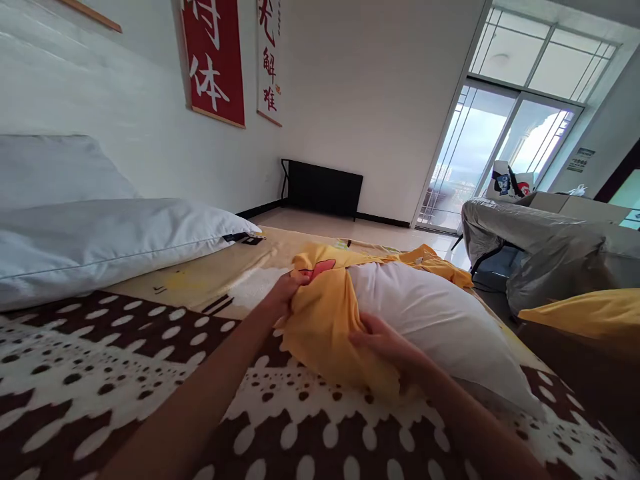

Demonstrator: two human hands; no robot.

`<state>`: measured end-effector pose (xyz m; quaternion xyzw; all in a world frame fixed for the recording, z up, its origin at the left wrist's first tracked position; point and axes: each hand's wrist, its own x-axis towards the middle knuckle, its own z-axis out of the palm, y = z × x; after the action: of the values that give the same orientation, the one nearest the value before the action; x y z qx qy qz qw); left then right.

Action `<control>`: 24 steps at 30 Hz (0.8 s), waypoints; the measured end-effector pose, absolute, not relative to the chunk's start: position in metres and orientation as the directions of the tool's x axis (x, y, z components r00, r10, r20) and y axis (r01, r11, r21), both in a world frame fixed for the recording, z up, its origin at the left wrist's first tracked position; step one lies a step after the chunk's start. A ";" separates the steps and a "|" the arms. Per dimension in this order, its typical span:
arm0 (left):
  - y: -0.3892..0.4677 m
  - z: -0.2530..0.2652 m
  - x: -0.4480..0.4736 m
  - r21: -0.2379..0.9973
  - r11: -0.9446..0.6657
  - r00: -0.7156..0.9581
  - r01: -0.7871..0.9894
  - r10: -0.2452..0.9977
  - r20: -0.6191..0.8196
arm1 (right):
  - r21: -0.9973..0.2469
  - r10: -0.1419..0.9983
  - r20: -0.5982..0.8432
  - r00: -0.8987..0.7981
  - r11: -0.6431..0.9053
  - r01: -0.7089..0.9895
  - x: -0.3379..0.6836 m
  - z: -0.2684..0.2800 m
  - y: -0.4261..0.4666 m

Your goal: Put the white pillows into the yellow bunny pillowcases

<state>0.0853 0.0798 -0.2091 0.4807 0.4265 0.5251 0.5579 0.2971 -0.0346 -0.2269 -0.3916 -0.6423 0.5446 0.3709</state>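
Observation:
A yellow pillowcase [320,327] partly covers one end of a white pillow [425,307] lying on the bed. My left hand [287,290] grips the pillowcase at its left side, close to a red printed patch. Fingers of my right hand [383,340] are closed on the cloth nearer to me, beside the pillow. More yellow fabric bunches along the pillow's far side. Most of the white pillow lies bare to the right of my hands.
Two white pillows [115,233] rest at the left. The patterned brown and cream bedspread [280,433] spreads beneath everything. Another piece of yellow cloth [595,317] is at the right edge. A plastic-covered piece of furniture [540,233] stands beyond, near glass doors [480,147]. A black folded table [323,189] leans by the wall.

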 end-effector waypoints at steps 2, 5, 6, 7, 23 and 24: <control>0.089 -0.199 0.097 0.969 -0.097 0.056 -0.227 0.992 0.113 | -0.969 0.914 0.123 -0.387 0.196 0.154 0.290 -0.228 -0.034; 0.102 -0.190 0.099 0.948 -0.195 0.045 -0.251 0.976 0.213 | -0.978 0.970 0.165 -0.181 0.184 0.097 0.299 -0.216 -0.031; 0.107 -0.193 0.097 0.950 -0.205 0.041 -0.234 0.975 0.221 | -0.988 0.983 0.153 -0.105 0.156 0.019 0.306 -0.210 -0.030; 0.110 -0.199 0.093 0.958 -0.203 0.033 -0.204 0.976 0.214 | -0.989 0.991 0.128 -0.034 0.125 -0.073 0.315 -0.205 -0.029; 0.113 -0.244 0.046 0.938 -0.343 0.049 -0.042 0.937 0.345 | -0.638 0.947 0.299 0.117 0.107 0.763 0.272 -0.193 0.061; 0.111 -0.242 0.044 0.946 -0.320 0.121 -0.042 0.939 0.323 | -0.662 0.951 0.288 0.115 0.110 0.742 0.269 -0.200 0.066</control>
<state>0.0436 0.1115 -0.2416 0.6001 0.3737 0.5478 0.4474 0.2687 0.0658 -0.1997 -0.6513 -0.6495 0.1432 0.3652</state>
